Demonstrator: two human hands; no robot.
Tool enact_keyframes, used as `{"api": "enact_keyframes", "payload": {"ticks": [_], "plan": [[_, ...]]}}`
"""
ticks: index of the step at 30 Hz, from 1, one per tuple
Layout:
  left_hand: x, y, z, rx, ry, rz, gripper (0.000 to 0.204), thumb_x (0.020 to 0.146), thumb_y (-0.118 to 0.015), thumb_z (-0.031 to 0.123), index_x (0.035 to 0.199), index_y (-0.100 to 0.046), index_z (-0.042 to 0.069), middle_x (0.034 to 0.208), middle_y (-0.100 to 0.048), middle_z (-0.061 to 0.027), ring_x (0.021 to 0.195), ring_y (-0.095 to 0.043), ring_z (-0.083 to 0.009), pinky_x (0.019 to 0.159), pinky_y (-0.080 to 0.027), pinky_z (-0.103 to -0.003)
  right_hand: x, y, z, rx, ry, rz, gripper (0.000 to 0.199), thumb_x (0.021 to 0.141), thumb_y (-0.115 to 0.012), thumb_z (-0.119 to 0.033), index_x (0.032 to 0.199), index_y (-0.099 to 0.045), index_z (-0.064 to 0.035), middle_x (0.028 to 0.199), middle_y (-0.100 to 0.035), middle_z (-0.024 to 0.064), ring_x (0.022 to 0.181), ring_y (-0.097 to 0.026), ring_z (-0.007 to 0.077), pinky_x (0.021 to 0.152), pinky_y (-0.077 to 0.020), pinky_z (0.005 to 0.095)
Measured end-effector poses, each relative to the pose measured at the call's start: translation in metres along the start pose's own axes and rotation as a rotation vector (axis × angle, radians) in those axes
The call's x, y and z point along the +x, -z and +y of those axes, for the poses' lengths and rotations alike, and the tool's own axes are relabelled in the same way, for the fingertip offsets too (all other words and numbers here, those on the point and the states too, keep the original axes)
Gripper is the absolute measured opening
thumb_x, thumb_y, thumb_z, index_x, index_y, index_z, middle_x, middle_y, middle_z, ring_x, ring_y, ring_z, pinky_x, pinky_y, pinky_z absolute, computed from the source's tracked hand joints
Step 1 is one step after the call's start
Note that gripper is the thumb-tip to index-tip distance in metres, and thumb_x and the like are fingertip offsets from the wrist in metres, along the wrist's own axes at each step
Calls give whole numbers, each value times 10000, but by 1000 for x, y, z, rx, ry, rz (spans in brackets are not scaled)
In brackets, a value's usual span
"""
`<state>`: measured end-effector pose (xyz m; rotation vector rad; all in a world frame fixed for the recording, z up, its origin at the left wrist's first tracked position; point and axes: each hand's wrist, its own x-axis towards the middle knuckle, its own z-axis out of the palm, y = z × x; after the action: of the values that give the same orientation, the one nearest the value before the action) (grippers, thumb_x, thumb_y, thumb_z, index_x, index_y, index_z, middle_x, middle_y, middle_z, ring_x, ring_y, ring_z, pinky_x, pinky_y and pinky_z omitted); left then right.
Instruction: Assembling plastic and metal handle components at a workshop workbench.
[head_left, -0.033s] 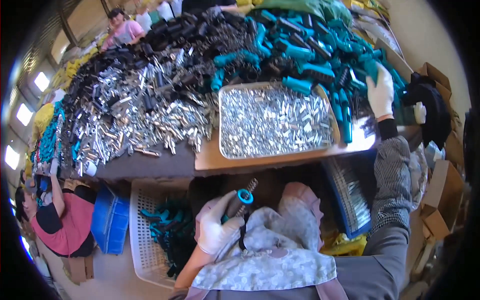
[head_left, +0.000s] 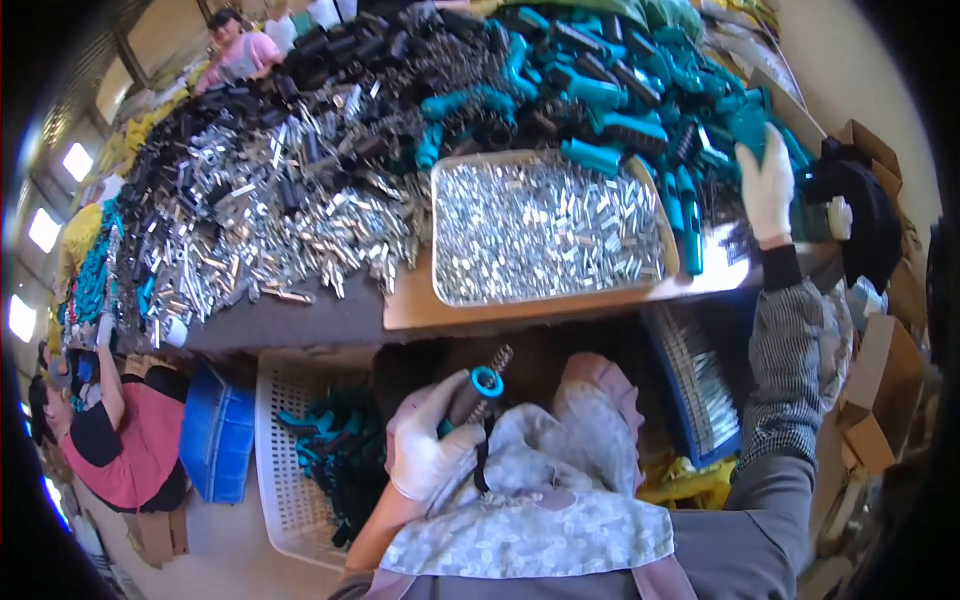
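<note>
My left hand (head_left: 432,447), in a white glove, is closed around a dark cylindrical part with a teal ring (head_left: 487,381) at its end. A metal spring (head_left: 502,358) sticks out through that ring, over my lap. At the far right of the table my right hand (head_left: 768,192), also gloved in white, reaches to the heap of teal plastic parts (head_left: 600,90). Its thumb and fingers grip a teal plastic part (head_left: 750,127) at the heap's edge; the fingertips are partly hidden. A white tray (head_left: 434,245) full of small shiny metal pieces lies left of this hand.
Loose metal parts (head_left: 260,230) and black parts (head_left: 350,60) cover the table's left side. Below the table edge stand a white basket (head_left: 268,450) of teal parts, a blue bin (head_left: 205,440) and another blue container (head_left: 685,400). Cardboard boxes (head_left: 870,390) stand right. Co-workers are at left and back.
The view has shifted slightly, so the table sits a little higher. My right hand and the teal plastic part have moved slightly right. My left hand keeps its grip.
</note>
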<state>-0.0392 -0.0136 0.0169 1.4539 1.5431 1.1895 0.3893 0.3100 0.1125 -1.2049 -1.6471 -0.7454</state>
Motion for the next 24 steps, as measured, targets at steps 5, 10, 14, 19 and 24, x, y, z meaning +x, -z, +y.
{"api": "enact_keyframes", "payload": {"ticks": [5, 10, 14, 19, 24], "plan": [[14, 3, 2, 61, 12, -60, 737, 696, -813, 352, 1325, -618, 21, 1113, -695, -222, 1037, -671, -398, 921, -513, -419, -72, 110, -158, 1397, -736, -674, 549, 925, -654, -261, 1375, -502, 14, 1008, -673, 118, 924, -667, 205, 838, -529, 342], [10, 14, -3, 176, -51, -130, 697, 716, -832, 326, 1313, -628, 30, 1121, -692, -224, 1035, -668, -396, 928, -517, -422, -118, 124, -228, 1515, -945, -1312, 473, 854, -732, -157, 1254, -565, 34, 978, -679, 122, 873, -686, 187, 803, -565, 342], [-4, 34, -4, 312, -157, -160, 663, 721, -834, 298, 1304, -636, 51, 1152, -689, -212, 1015, -681, -386, 887, -546, -409, -114, 119, -245, 1416, -792, -1330, 461, 834, -744, -158, 1229, -622, 46, 984, -701, 100, 848, -687, 146, 798, -558, 310], [-8, 55, 0, 444, -247, -191, 655, 715, -839, 297, 1302, -640, 84, 1207, -682, -183, 972, -701, -365, 795, -583, -391, -99, 111, -250, 1312, -604, -1479, 456, 823, -761, -182, 1213, -653, 30, 956, -707, 75, 830, -679, 125, 772, -556, 289], [4, 63, 6, 513, -239, -442, 610, 759, -807, 330, 1309, -642, 125, 1155, -702, -160, 931, -707, -343, 764, -574, -381, -98, 105, -261, 1168, 171, -1399, 469, 781, -778, -267, 1184, -689, -45, 935, -718, 128, 801, -716, 259, 759, -563, 344]]}}
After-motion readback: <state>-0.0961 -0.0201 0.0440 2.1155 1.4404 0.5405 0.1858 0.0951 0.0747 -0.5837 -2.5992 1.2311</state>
